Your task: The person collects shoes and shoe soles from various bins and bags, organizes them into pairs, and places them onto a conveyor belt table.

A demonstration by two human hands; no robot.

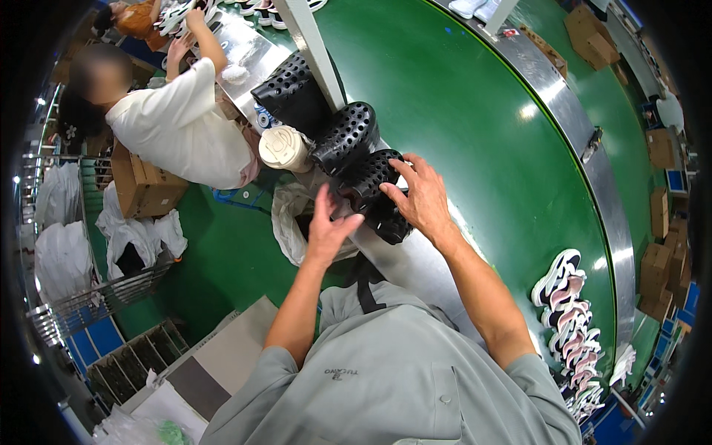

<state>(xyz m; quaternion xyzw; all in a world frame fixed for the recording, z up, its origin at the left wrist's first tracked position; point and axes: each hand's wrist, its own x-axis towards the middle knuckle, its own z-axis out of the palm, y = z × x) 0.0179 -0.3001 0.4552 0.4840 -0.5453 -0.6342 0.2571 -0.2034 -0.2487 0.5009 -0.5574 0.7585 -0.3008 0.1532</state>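
1. Resting on the curved steel edge (415,259) of a green conveyor belt (475,126), a black perforated shoe form (374,178) lies directly in front of the person, nearest of a short row.
2. The right hand (424,199) lies over the top and right side of that form, fingers spread apart and curled down onto its dotted surface, touching it rather than closed around it.
3. The left hand (326,226) is raised just beside the form's near left end, fingers straight and close together, thumb apart; whether it touches the form cannot be told.
4. Below the right hand a second black perforated piece (389,222) sits against the first, partly hidden by the wrist.
5. Further up the row stand another black perforated form (343,137) and a larger black perforated one (293,93), each touching the next.
6. A cream-coloured roll (282,148) lies just left of the row, at the steel edge.
7. A white plastic bag (289,215) hangs open below the edge, near the left hand.
8. A white post (315,52) rises behind the forms.
9. To the left a co-worker in a white shirt (174,126) leans over the same edge, with an open cardboard box (144,189) beside them.
10. At lower right, well apart from the hands, a row of pink, white and black shoes (571,319) rests on the belt.
11. Cardboard boxes (656,259) are stacked beyond the belt's far rim.
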